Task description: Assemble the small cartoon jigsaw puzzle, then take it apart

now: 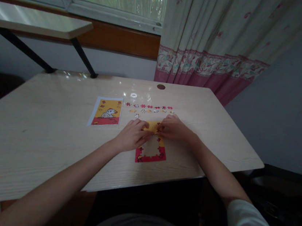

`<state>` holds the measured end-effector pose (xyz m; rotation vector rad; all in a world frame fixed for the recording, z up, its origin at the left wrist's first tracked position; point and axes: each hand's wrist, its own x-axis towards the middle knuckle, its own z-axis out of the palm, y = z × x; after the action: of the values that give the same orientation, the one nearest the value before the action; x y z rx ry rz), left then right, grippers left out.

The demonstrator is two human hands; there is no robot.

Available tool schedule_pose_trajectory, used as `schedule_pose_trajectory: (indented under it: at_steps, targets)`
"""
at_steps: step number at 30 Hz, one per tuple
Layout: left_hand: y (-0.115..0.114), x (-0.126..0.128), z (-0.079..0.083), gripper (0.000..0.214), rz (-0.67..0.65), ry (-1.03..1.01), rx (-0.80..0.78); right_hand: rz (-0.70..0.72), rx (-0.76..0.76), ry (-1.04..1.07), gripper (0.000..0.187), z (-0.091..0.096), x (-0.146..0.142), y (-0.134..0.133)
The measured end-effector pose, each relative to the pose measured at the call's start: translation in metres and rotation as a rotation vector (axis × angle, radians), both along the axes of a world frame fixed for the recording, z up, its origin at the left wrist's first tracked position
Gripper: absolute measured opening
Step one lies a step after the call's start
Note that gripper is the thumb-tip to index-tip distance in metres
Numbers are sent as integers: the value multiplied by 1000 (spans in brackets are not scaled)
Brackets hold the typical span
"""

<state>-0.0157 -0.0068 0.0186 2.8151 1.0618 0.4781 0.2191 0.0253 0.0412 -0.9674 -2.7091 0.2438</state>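
A partly joined jigsaw puzzle (150, 159) lies flat near the table's front edge. Its border is red at the bottom and yellow toward the top, around an open middle where bare tabletop shows. My left hand (131, 135) grips the puzzle's upper left side, fingers bent and thumb reaching toward the middle. On the upper right side, my right hand (173, 128) has its fingers closed against the yellow part; any single piece in them is hidden. Just beyond my hands, loose jigsaw pieces (143, 106) lie in two rows, with one white piece (136, 115) nearer.
Left of the pieces lies a printed picture (107, 112) of a white animal on yellow and red. The pale wooden table (54, 134) has a round brown disc (161, 87) at its back edge. A raised shelf (41, 22) stands back left; a curtain (201, 60) hangs behind.
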Motion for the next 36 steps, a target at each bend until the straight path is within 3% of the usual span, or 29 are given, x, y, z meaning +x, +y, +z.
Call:
schedule_pose_trajectory:
  at_steps: [22, 28, 32, 36]
  targets:
    - [-2, 2, 9, 31, -26, 148, 107, 105, 49, -108, 14, 1, -6, -3]
    - [9, -21, 10, 35, -43, 36, 59, 87, -55, 35, 15, -8, 8, 7]
    - [15, -42, 12, 37, 15, 45, 54, 65, -42, 119, 27, -12, 18, 15]
    - [17, -48, 10, 43, 16, 78, 45, 75, -58, 104, 36, -12, 22, 17]
